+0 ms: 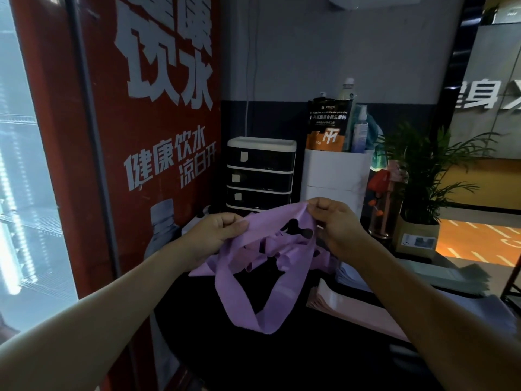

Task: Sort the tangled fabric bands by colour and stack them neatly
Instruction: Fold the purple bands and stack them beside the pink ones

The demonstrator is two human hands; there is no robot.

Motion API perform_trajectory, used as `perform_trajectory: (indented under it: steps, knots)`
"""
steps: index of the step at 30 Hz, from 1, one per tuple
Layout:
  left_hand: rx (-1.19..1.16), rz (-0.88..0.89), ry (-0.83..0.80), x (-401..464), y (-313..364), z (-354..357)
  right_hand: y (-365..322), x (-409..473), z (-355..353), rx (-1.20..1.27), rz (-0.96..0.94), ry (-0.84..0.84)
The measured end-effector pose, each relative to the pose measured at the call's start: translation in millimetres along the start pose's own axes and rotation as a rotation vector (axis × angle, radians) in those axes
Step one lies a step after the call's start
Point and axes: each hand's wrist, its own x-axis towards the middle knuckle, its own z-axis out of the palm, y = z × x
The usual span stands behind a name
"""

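the left hand [218,231] and right hand [335,224] are raised over a dark table [282,362], each pinching the top edge of a purple band [270,283] between thumb and curled fingers. the band hangs between them in tangled loops, its lowest loop dangling above the table; more purple folds bunch behind, and it's too dim to tell whether that's one band or several. right of the band lies a pink stack [352,309], with a grey stack [451,277] beyond. behind stand a black drawer unit [260,173], a white bin [335,176] and a plant [428,165].
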Motion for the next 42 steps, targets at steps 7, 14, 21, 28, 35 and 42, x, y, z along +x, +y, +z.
perform_trajectory:
  steps: [7, 14, 21, 28, 35, 42]
  knots:
    - [-0.142, -0.061, 0.049, -6, -4, -10, 5, 0, 2, 0.086, 0.06, 0.047]
    - [-0.287, -0.037, 0.077, -3, 5, -8, 3, -8, 21, -0.265, -0.084, -0.044]
    - [-0.311, 0.037, 0.032, 3, 14, 6, -23, -18, 58, -0.354, -0.139, -0.16]
    - [0.401, 0.123, 0.141, 0, 1, -9, -26, -5, 50, -0.199, -0.084, 0.11]
    - [0.523, -0.051, 0.423, -6, -32, -37, -15, 4, 24, -0.032, 0.049, 0.341]
    - [-0.291, -0.217, 0.449, -9, -16, -27, -3, 6, 20, -0.009, 0.064, 0.355]
